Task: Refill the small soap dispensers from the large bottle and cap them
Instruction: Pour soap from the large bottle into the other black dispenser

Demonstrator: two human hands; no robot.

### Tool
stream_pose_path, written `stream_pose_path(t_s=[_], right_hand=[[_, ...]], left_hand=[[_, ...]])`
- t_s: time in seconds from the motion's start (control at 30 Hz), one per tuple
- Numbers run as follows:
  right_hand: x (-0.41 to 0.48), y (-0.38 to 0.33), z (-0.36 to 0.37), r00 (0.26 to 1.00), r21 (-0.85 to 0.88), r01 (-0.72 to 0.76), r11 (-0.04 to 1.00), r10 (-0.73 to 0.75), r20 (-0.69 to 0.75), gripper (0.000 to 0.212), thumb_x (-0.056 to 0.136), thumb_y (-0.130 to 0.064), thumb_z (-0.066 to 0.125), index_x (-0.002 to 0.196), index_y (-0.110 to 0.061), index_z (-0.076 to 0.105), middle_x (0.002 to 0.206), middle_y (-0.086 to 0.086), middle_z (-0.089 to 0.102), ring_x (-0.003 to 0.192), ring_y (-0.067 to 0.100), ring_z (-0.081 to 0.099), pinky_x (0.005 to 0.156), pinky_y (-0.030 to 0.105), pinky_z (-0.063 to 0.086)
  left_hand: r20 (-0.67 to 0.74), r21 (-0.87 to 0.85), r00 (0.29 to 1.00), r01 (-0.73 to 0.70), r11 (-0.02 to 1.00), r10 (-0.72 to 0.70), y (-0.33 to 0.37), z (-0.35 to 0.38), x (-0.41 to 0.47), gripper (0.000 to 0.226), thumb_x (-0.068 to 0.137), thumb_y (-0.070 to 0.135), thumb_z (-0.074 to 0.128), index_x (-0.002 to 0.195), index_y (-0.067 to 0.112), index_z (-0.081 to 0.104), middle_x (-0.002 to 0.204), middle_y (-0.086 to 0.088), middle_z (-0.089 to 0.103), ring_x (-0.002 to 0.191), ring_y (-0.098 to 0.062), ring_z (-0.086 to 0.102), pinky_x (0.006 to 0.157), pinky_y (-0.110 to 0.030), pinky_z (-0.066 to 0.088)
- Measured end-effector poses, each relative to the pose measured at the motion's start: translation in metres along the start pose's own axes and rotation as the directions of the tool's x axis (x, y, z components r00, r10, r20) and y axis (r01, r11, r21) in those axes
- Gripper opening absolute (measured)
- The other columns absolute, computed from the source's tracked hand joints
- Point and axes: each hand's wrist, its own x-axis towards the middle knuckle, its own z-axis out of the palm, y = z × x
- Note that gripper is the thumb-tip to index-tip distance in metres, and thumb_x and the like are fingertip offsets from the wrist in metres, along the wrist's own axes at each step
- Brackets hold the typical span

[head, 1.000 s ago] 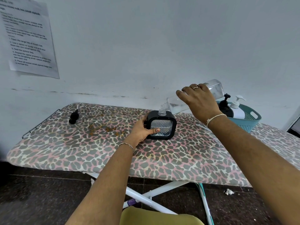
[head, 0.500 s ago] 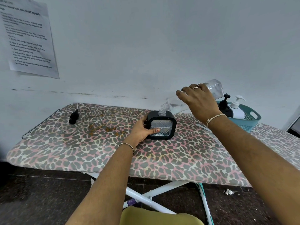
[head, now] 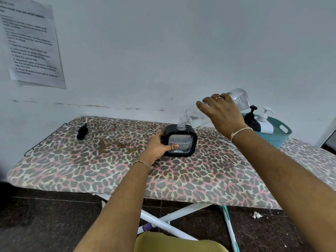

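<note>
A small square black soap dispenser (head: 181, 142) with a clear patterned window stands uncapped on the leopard-print board (head: 209, 179). My left hand (head: 160, 146) grips its left side, thumb across the window. My right hand (head: 221, 113) holds the large clear bottle (head: 240, 99) tilted down to the left, its threaded neck right above the dispenser's open mouth. A black pump cap (head: 82, 130) lies at the board's far left.
A teal basket (head: 280, 133) at the right holds a black pump dispenser (head: 251, 118) and a white pump dispenser (head: 264, 120). Brown stains (head: 116, 142) mark the cover. A printed sheet (head: 31, 44) hangs on the wall. A yellow seat (head: 178, 242) sits below.
</note>
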Motion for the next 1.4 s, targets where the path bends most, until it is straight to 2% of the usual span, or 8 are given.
stream_pose_path(t_s=[0.67, 1.4], right_hand=[[-0.0002, 0.0020, 0.0019, 1.000, -0.013, 0.005, 1.000, -0.005, 0.004, 0.058, 0.067, 0.006, 0.066, 0.120, -0.015, 0.054, 0.104, 0.009, 0.066, 0.093, 0.031, 0.061, 0.084, 0.042, 0.044], [0.0015, 0.0033, -0.0003, 0.999, -0.049, 0.030, 0.998, -0.028, 0.033, 0.059, 0.071, 0.004, 0.065, 0.124, -0.016, 0.051, 0.109, 0.009, 0.065, 0.097, 0.031, 0.060, 0.087, 0.043, 0.043]], left_hand=[[0.009, -0.024, 1.000, -0.020, 1.000, 0.020, 0.0025, -0.0006, -0.0034, 0.086, 0.070, 0.013, 0.083, 0.143, 0.014, 0.039, 0.134, -0.008, 0.057, 0.126, -0.022, 0.051, 0.108, -0.037, 0.040], [0.000, 0.035, 1.000, 0.003, 0.999, -0.003, -0.0009, -0.0004, 0.0021, 0.095, 0.066, 0.020, 0.085, 0.146, 0.019, 0.034, 0.137, -0.005, 0.055, 0.130, -0.022, 0.048, 0.112, -0.042, 0.037]])
